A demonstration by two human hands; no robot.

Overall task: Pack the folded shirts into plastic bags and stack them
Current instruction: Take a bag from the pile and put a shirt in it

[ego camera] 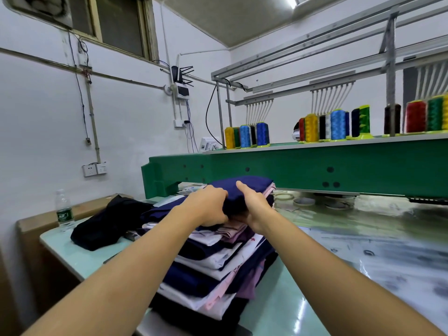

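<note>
nothing here can be read for certain. the water bottle (63, 209) at the left edge of the frame wears a green label (65, 215) with white characters, too small and blurred to make out. low in the middle, a white shirt (247, 248) in the stack shows small red marks; letters or pattern, i cannot tell. the plastic bags (388, 258) at the lower right carry dark printed symbols, smeared beyond reading.
</note>
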